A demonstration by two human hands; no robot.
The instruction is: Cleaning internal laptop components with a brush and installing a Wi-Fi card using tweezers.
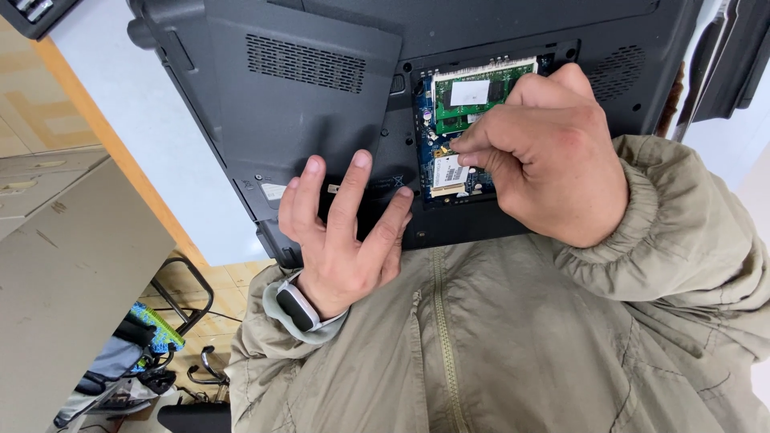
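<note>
— Two hands are on the upturned laptop (305, 88), which lies underside up on the white table (136, 120) against the person's jacket. Where does the risk sit?

— At the right hand (545, 152). Its fingertips are pinched together down in the open bay, on or just beside the small white-labelled card (449, 172); whether they actually clamp it cannot be told (the knuckles hide the contact). A slip there could scrape the blue board or bend a connector.

— And the left hand (345, 232)?

— Fingers spread apart, pressing flat on the dark casing and gripping nothing. If that pressure eases, the laptop could slide toward the table edge, and the green memory module (473, 92) just above the card could get knocked
</note>
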